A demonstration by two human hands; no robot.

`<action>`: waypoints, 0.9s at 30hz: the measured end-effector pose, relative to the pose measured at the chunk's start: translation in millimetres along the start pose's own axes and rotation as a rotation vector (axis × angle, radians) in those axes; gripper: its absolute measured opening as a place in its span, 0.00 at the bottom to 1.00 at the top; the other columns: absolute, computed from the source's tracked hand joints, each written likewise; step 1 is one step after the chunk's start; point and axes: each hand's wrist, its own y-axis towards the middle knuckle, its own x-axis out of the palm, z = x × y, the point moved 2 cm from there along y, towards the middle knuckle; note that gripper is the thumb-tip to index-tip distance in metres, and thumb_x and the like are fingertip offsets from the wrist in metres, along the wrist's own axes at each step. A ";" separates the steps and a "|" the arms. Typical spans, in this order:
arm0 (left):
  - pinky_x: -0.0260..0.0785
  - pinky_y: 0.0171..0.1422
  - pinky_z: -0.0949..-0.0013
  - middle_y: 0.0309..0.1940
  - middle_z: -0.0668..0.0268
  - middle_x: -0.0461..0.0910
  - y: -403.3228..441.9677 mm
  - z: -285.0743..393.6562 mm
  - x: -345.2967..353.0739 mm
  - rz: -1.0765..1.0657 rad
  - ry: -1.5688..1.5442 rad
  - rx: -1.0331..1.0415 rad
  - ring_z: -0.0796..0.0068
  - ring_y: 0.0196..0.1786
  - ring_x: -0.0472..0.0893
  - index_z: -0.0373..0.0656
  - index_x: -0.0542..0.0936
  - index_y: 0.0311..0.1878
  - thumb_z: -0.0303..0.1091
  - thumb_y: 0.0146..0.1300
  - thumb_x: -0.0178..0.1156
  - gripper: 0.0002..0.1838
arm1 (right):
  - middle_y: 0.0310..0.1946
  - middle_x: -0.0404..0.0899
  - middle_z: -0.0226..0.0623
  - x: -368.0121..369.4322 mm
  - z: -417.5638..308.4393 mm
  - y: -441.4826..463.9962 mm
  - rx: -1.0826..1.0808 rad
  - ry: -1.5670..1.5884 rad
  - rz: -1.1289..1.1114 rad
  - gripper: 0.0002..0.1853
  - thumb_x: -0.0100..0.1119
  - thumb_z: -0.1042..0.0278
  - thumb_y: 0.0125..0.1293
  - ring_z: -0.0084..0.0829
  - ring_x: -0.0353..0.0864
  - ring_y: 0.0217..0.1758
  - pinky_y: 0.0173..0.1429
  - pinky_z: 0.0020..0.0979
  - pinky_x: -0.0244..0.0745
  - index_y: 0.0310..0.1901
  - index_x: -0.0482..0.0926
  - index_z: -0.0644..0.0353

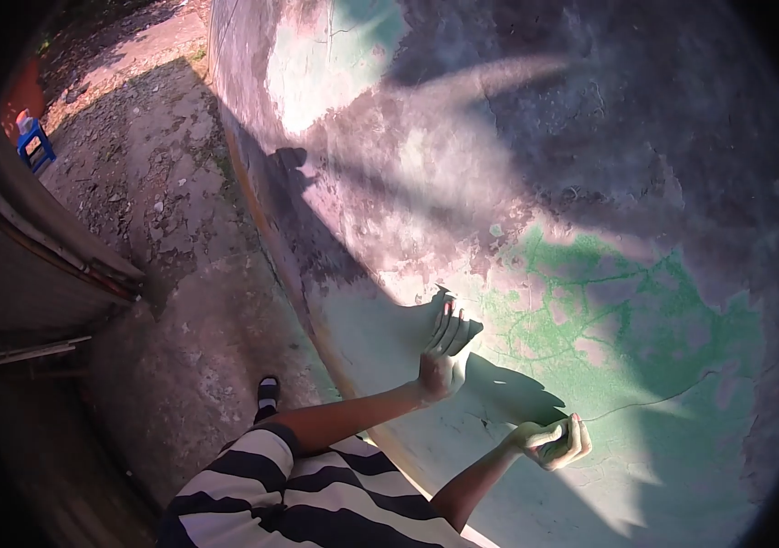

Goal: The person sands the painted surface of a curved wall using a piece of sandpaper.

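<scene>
A peeling green and grey wall [673,301], streaked with sunlight, fills the right; rough ground [161,210], blue stool [32,135] upper left.

The wall [536,196] looks like rough, matt plaster under flaking paint [718,338], the shirt [353,498] matt cloth, the stool [35,144] plastic.

Bottom edge cuts off wall [517,228] and striped shirt [316,498].

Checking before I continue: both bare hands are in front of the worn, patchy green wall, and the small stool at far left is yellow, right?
No: the head view shows the small stool is blue. The bare left hand and right hand are indeed in front of the worn wall.
</scene>
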 end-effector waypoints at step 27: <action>0.64 0.75 0.53 0.66 0.49 0.75 80.4 -15.2 -28.9 -0.036 -0.064 0.415 0.52 0.70 0.74 0.33 0.79 0.61 0.24 0.55 0.52 0.28 | 0.27 0.75 0.42 -0.6 1.6 -3.0 -0.035 -0.075 0.050 0.13 0.57 0.65 0.60 0.35 0.76 0.34 0.35 0.33 0.72 0.29 0.79 0.70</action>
